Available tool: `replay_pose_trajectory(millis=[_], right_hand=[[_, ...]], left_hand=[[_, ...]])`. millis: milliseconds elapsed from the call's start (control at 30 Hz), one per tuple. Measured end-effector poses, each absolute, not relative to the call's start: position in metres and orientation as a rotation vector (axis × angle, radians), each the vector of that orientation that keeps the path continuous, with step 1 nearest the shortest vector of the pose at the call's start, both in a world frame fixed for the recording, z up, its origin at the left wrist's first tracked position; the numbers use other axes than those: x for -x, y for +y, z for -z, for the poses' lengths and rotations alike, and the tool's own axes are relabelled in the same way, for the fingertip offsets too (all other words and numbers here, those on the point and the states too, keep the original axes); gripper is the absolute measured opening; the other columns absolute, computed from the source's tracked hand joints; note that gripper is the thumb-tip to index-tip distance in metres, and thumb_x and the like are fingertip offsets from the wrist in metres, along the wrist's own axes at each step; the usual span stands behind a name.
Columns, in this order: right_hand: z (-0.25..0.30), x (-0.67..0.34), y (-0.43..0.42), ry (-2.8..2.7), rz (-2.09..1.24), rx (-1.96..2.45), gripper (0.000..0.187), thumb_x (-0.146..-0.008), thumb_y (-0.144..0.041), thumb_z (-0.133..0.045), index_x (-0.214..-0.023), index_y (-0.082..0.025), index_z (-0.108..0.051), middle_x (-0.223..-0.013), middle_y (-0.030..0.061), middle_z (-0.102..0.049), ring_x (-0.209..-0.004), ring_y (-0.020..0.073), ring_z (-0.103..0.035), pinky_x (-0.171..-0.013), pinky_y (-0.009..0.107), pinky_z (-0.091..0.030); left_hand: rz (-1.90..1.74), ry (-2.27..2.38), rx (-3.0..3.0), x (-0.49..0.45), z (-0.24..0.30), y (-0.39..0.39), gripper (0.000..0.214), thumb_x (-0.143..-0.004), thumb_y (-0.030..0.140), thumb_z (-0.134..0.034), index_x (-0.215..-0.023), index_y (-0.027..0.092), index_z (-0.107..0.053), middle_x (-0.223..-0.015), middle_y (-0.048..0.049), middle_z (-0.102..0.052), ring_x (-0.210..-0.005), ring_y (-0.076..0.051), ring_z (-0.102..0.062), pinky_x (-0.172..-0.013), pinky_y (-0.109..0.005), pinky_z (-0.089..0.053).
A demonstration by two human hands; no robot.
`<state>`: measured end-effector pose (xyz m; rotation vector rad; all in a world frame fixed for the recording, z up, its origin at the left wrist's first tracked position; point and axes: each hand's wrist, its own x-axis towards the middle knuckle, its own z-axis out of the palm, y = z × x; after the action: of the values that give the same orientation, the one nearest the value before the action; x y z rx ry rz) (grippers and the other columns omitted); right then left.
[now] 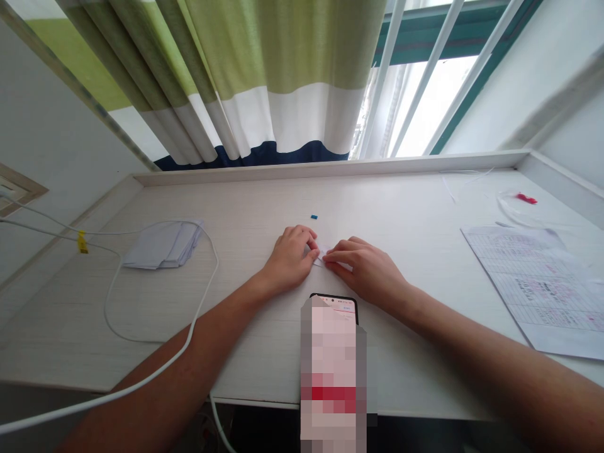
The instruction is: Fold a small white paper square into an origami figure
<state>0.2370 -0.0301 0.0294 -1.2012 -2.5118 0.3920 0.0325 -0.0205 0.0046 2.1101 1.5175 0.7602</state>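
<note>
A small piece of white paper (319,259) lies on the white desk between my two hands. My left hand (293,257) has its thumb and forefinger closed on the paper's left side. On the other side, my right hand (362,264) pinches the paper's right edge with fingertips pressed together. Both hands partly cover the paper, so its full shape is hidden. Just beyond them sits a tiny blue piece (314,217). Nearer to me, below the hands, is a phone (352,308) with a lit screen, mostly blurred out.
A stack of white paper (163,245) lies at the left. White cable (218,261) loops across the left side and over my left forearm. Written sheets (538,283) and a red item (526,199) are at the right. A raised ledge (330,168) borders the back, below the curtain (292,56).
</note>
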Motion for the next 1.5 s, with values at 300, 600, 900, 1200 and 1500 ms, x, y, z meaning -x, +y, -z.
replay_pose_trajectory(millis=[300, 600, 900, 1200, 1500], right_hand=[[-0.032, -0.239, -0.033, -2.576, -0.376, 1.158, 0.022, -0.102, -0.028, -0.06, -0.113, -0.021, -0.078, -0.11, 0.0081, -0.079, -0.104, 0.0272, -0.069, -0.084, 0.042, -0.057], [-0.031, -0.249, -0.023, -2.585, -0.518, 0.925, 0.022, -0.102, -0.024, -0.058, -0.106, -0.021, -0.08, -0.115, 0.0073, -0.077, -0.108, 0.0253, -0.066, -0.096, 0.042, -0.057], [-0.03, -0.249, -0.025, -2.632, -0.39, 0.918, 0.022, -0.104, -0.025, -0.058, -0.11, -0.023, -0.079, -0.126, 0.0087, -0.074, -0.118, 0.0283, -0.067, -0.102, 0.049, -0.055], [-0.021, -0.254, -0.013, -2.361, -0.685, 1.032, 0.018, -0.096, -0.013, -0.06, -0.108, -0.021, -0.071, -0.111, 0.0074, -0.075, -0.106, 0.0228, -0.069, -0.095, 0.041, -0.057], [-0.021, -0.259, -0.007, -2.44, -0.75, 0.89, 0.018, -0.098, -0.016, -0.061, -0.099, -0.022, -0.078, -0.106, 0.0086, -0.068, -0.103, 0.0237, -0.064, -0.09, 0.04, -0.054]], left_hand=[[-0.747, 1.488, -2.153, -0.031, -0.005, -0.022, 0.006, -0.094, 0.021, -0.06, -0.089, 0.023, -0.058, -0.122, -0.0065, -0.067, -0.119, -0.027, -0.057, -0.109, -0.05, -0.044], [-0.788, 1.5, -2.188, -0.032, -0.006, -0.021, 0.008, -0.095, 0.018, -0.058, -0.089, 0.023, -0.058, -0.116, -0.006, -0.069, -0.114, -0.027, -0.059, -0.106, -0.048, -0.047], [-0.816, 1.288, -2.283, -0.025, -0.012, -0.026, 0.011, -0.099, 0.021, -0.062, -0.092, 0.023, -0.069, -0.102, -0.0043, -0.075, -0.103, -0.023, -0.065, -0.097, -0.042, -0.05], [-0.717, 1.216, -2.442, -0.019, -0.013, -0.028, 0.016, -0.1, 0.027, -0.064, -0.108, 0.024, -0.078, -0.119, -0.0049, -0.078, -0.115, -0.025, -0.067, -0.102, -0.046, -0.051], [-0.729, 1.175, -2.354, -0.017, -0.015, -0.027, 0.022, -0.096, 0.029, -0.069, -0.116, 0.024, -0.078, -0.126, -0.0035, -0.078, -0.124, -0.024, -0.066, -0.111, -0.047, -0.05]])
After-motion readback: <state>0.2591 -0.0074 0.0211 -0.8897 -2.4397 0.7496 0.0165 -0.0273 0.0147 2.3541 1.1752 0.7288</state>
